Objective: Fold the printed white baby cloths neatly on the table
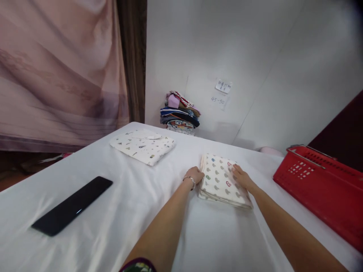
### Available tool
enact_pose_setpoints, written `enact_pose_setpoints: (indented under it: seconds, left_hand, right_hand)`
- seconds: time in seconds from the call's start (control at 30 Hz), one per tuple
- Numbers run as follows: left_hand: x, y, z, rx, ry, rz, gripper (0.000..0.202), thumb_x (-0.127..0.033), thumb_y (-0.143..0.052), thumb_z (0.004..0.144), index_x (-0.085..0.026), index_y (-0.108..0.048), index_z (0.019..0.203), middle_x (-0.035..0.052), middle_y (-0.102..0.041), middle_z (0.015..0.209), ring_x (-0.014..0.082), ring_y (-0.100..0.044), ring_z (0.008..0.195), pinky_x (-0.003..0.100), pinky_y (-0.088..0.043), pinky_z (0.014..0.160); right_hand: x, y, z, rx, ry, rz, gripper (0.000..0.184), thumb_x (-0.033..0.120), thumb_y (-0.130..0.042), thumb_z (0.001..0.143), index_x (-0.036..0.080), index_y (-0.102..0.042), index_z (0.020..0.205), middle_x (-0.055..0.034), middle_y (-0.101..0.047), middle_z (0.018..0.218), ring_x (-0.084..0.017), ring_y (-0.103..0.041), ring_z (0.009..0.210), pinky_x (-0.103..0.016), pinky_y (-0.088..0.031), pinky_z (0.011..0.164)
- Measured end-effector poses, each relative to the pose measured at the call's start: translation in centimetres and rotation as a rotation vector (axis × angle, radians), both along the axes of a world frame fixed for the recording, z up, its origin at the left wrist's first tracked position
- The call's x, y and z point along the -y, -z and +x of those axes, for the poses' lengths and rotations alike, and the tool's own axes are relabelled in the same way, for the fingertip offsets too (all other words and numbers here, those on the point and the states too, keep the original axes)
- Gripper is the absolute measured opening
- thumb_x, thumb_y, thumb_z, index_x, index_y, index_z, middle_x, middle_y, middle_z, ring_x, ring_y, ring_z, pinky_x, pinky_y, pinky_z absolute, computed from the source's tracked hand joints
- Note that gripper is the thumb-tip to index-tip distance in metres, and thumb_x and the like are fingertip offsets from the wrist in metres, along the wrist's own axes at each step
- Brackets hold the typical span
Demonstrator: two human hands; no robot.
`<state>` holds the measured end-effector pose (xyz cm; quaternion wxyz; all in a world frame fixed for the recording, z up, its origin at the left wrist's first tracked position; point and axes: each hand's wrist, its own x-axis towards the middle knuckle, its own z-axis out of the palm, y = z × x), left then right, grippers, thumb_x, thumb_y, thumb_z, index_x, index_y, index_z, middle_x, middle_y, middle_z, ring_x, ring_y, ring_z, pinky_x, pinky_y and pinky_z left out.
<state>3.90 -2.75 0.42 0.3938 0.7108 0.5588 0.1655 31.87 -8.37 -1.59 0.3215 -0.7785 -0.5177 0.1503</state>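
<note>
A folded white cloth [221, 179] printed with grey, red, blue and green shapes lies on the white-covered table. At its left edge is my left hand [195, 174], wearing a bracelet, with the fingers closed on the folded layers. My right hand [241, 176] rests on the cloth's right side, fingers stretched out flat. Farther left lies a second folded white cloth [143, 146] with small dark and brown prints, apart from both hands.
A long black flat object [73, 206] lies on the table [127, 200] at left. The red plastic basket [320, 192] stands at right. Behind the table, a pile of folded clothes [180, 113] is against the wall, near paper notes [223, 86]. A pink curtain [62, 71] hangs at left.
</note>
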Motion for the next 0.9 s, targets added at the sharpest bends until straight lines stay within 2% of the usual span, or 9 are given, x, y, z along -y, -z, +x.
enact_pose_setpoints:
  seconds: [0.1,0.2,0.3,0.43,0.53,0.63,0.73,0.83,0.9]
  left_hand:
    - [0.2,-0.7,-0.2,-0.021,0.008,0.008,0.015,-0.026,-0.052,0.066,-0.019,-0.058,0.078,0.005,-0.068,0.081,0.018,-0.063,0.078,0.024,-0.045,0.061]
    - [0.3,-1.3,-0.3,-0.055,0.028,0.017,0.014,-0.026,-0.052,0.067,-0.019,-0.058,0.078,0.005,-0.068,0.079,0.018,-0.063,0.076,0.024,-0.045,0.062]
    - [0.1,-1.6,-0.2,-0.097,0.052,0.027,0.015,-0.027,-0.052,0.068,-0.019,-0.059,0.079,0.005,-0.068,0.079,0.0189,-0.063,0.077,0.025,-0.045,0.063]
    - [-0.2,-1.3,0.5,-0.16,0.039,0.136,0.03,-0.029,-0.051,0.07,-0.02,-0.058,0.098,0.008,-0.063,0.106,0.0218,-0.059,0.096,0.029,-0.045,0.075]
    - [0.2,-0.8,1.7,-0.186,0.094,0.375,0.042,-0.028,-0.048,0.073,-0.018,-0.051,0.114,0.0091,-0.052,0.124,0.0213,-0.051,0.109,0.03,-0.04,0.089]
    - [1.5,-0.5,3.1,-0.233,0.251,0.576,0.046,-0.031,-0.046,0.076,-0.018,-0.047,0.12,0.0074,-0.038,0.137,0.0212,-0.033,0.125,0.035,-0.026,0.103]
    - [2.9,-0.3,3.9,-0.35,0.343,0.54,0.049,-0.038,-0.041,0.08,-0.021,-0.042,0.126,0.0053,-0.025,0.144,0.023,-0.018,0.132,0.044,-0.014,0.107]
    - [3.2,0.3,3.9,-0.407,0.363,0.425,0.052,-0.043,-0.031,0.083,-0.023,-0.035,0.131,0.0017,-0.017,0.146,0.0218,-0.01,0.134,0.046,-0.014,0.106]
    - [2.9,0.9,3.8,-0.401,0.362,0.406,0.054,-0.045,-0.028,0.084,-0.024,-0.032,0.133,-0.0006,-0.014,0.147,0.0204,-0.007,0.135,0.045,-0.014,0.106]
  right_hand:
    - [3.1,-0.9,0.5,-0.204,0.162,0.093,0.049,0.041,-0.048,0.081,0.017,-0.049,0.123,-0.0094,-0.047,0.13,-0.023,-0.041,0.121,-0.037,-0.035,0.1]
    - [7.1,-1.4,-0.3,-0.555,0.266,0.124,0.042,0.031,-0.057,0.077,0.018,-0.052,0.116,-0.0105,-0.059,0.115,-0.022,-0.057,0.102,-0.035,-0.05,0.083]
    - [10.4,-1.7,-1.6,-0.846,0.275,0.103,0.032,0.02,-0.058,0.075,0.016,-0.053,0.107,-0.0107,-0.064,0.103,-0.019,-0.063,0.086,-0.031,-0.055,0.069]
    - [12.9,-1.9,-2.6,-1.083,0.245,0.133,0.021,0.011,-0.055,0.076,0.015,-0.052,0.096,-0.0102,-0.066,0.097,-0.016,-0.064,0.079,-0.028,-0.055,0.064]
    - [13.6,-1.6,-2.6,-1.14,0.234,0.163,0.02,0.01,-0.056,0.075,0.014,-0.053,0.095,-0.0101,-0.066,0.096,-0.016,-0.064,0.081,-0.027,-0.055,0.064]
    - [13.6,-1.0,-2.4,-1.135,0.248,0.197,0.023,0.012,-0.058,0.074,0.014,-0.054,0.097,-0.01,-0.067,0.095,-0.017,-0.064,0.081,-0.027,-0.055,0.062]
    - [13.5,-0.2,-2.0,-1.109,0.253,0.222,0.024,0.015,-0.059,0.074,0.015,-0.055,0.098,-0.0096,-0.066,0.096,-0.017,-0.064,0.081,-0.026,-0.055,0.061]
    - [13.6,0.6,-1.4,-1.067,0.209,0.237,0.027,0.019,-0.059,0.075,0.015,-0.056,0.101,-0.01,-0.064,0.101,-0.017,-0.063,0.084,-0.028,-0.055,0.063]
    - [13.9,1.0,-1.1,-1.018,0.164,0.242,0.032,0.023,-0.06,0.074,0.015,-0.055,0.105,-0.0102,-0.062,0.105,-0.018,-0.062,0.086,-0.029,-0.055,0.065]
